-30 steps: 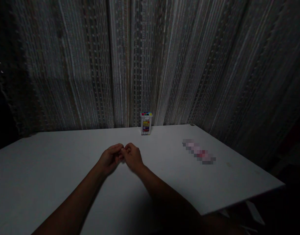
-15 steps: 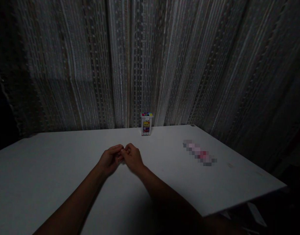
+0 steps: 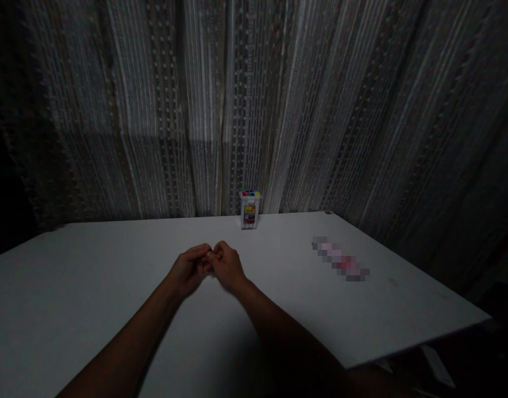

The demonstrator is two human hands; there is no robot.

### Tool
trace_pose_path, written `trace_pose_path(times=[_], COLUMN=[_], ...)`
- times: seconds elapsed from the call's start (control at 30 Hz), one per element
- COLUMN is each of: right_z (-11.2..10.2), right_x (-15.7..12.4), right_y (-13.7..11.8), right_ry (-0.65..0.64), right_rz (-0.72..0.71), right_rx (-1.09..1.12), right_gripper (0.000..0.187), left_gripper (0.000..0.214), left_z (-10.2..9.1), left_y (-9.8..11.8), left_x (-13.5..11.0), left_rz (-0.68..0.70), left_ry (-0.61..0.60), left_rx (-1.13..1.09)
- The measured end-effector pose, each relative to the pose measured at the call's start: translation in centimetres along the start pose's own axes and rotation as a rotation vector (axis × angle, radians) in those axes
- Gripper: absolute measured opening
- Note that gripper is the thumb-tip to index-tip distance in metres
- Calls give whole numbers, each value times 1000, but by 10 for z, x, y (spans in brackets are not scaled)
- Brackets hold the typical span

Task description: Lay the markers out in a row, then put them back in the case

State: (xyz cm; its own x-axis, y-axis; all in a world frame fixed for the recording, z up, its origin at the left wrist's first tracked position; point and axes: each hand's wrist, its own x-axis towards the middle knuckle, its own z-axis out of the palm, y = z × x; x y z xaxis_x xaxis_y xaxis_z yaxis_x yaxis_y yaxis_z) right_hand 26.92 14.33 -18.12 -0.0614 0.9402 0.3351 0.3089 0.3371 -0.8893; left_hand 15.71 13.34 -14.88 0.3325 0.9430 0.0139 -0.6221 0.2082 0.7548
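Over the white table (image 3: pixel 113 260), my left hand (image 3: pixel 190 270) and my right hand (image 3: pixel 228 266) meet, fingertips touching. The left fingers are curled in toward the right ones. My right thumb and fingers are pinched together against the left fingertips. Whatever may lie between them is too small and dark to make out. Behind the hands, near the table's far edge, stands a clear box of markers (image 3: pixel 250 213) with colourful caps on top and a yellow and dark label.
A pixelated pink and red elongated item (image 3: pixel 340 258) lies on the right part of the table. A striped, dotted curtain (image 3: pixel 254 99) hangs behind the far edge. Below the right front edge, a pale object (image 3: pixel 436 365) shows in the dark.
The hands keep nearly the same pose, fingertips still together, with only a slight shift of the right hand. The whole view has moved a little.
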Motion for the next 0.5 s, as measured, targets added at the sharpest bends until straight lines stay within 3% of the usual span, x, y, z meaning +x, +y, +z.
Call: trace_pose_path(times=[0.13, 0.23, 0.5], right_z=[-2, -5, -34], right_x=[2, 2, -11], right_y=[-4, -5, 4], right_ry=[-14, -30, -11], right_rz=[-6, -12, -27], right_rx=[34, 59, 21], right_gripper=[17, 17, 18], left_gripper=[20, 18, 22], left_z=[-1, 2, 22], left_y=[0, -1, -22], left_x=[4, 5, 2], left_rz=[17, 27, 18], left_ry=[40, 4, -57], left_rx=[-28, -2, 82])
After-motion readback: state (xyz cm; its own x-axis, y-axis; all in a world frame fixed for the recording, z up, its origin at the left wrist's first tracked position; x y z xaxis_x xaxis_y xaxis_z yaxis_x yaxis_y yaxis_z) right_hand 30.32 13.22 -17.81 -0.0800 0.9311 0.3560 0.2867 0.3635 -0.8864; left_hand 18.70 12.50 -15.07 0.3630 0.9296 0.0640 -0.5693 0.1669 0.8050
